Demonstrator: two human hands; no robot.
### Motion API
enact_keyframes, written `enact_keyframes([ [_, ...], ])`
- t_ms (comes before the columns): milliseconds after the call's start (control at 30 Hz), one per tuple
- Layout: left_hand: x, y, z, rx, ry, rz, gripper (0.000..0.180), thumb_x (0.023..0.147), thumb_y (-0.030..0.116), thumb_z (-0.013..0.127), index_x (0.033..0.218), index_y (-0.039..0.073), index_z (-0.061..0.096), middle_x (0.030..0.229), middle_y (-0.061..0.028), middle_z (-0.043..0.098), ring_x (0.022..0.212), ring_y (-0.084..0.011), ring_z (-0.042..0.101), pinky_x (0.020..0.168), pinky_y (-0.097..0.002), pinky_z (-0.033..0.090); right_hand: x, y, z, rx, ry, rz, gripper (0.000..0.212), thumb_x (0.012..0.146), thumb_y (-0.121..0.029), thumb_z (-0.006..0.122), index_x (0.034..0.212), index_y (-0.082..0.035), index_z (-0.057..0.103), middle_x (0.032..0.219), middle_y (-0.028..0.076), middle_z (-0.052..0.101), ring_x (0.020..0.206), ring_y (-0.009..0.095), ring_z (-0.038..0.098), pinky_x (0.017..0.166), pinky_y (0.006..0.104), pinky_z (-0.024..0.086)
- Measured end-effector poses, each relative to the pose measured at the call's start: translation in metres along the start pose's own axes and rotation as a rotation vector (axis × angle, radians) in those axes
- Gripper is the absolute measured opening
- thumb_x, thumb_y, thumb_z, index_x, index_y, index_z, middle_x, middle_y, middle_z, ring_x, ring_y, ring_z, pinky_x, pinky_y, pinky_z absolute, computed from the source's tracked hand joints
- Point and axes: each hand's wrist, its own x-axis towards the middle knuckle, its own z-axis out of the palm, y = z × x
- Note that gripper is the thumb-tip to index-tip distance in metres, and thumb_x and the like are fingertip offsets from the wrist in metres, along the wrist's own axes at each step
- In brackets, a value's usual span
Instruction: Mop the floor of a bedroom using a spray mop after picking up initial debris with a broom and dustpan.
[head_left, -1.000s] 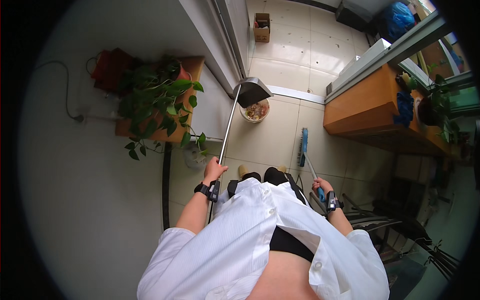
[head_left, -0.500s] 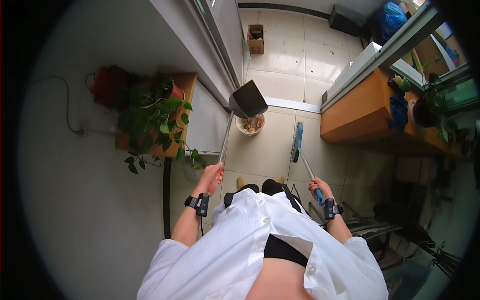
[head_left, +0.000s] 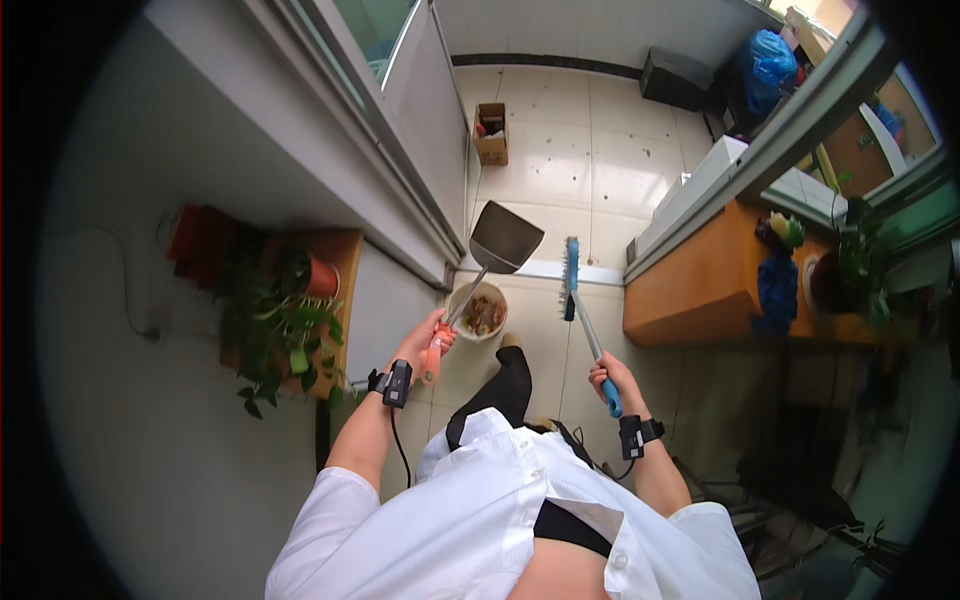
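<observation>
Fingers of the left hand (head_left: 428, 338): curled fully around the handle of the dustpan (head_left: 506, 238), the orange grip (head_left: 431, 362) jutting out below the fist
Fingers of the right hand (head_left: 613, 378): wrapped tight on the pole of the brush (head_left: 572, 278), its blue end sticking out beneath
Shoe (head_left: 511, 341): beige, just below the bucket, mid-frame
Bucket (head_left: 490, 288): pale, round, mixed scraps inside, near the centre of the frame
Dustpan: grey pan above the bucket in the frame, shaft crossing the bucket; floor contact cannot be told
Brush: blue bristled head right of the pan and apart from it, pole slanting to lower right
Trailing plant (head_left: 268, 350): left of the frame, by a red pot (head_left: 322, 278)
Cabinet (head_left: 680, 285): wooden, right of the frame, blue cloth (head_left: 775, 292) hanging on it
Cardboard box (head_left: 491, 150): upper middle, flaps up
Blue plastic bag (head_left: 771, 62): upper right, beside a black box (head_left: 677, 80)
</observation>
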Motion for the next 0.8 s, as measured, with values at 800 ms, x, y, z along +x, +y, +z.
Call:
enact_keyframes([
  [800, 0.266, 0.265, 0.098, 0.466, 0.206, 0.115, 0.015, 0.071, 0.012, 0.058, 0.068, -0.003, 0.058, 0.068, -0.0097, 0.059, 0.060, -0.0154, 0.054, 0.058, -0.0257, 0.042, 0.203, -0.225, 0.179, -0.034, 0.078, 0.151, 0.011, 0.086, -0.008, 0.045, 0.079, -0.010, 0.037, 0.060, 0.001, 0.040, 0.048, 0.006, 0.039, 0.038, 0.0152, 0.034],
])
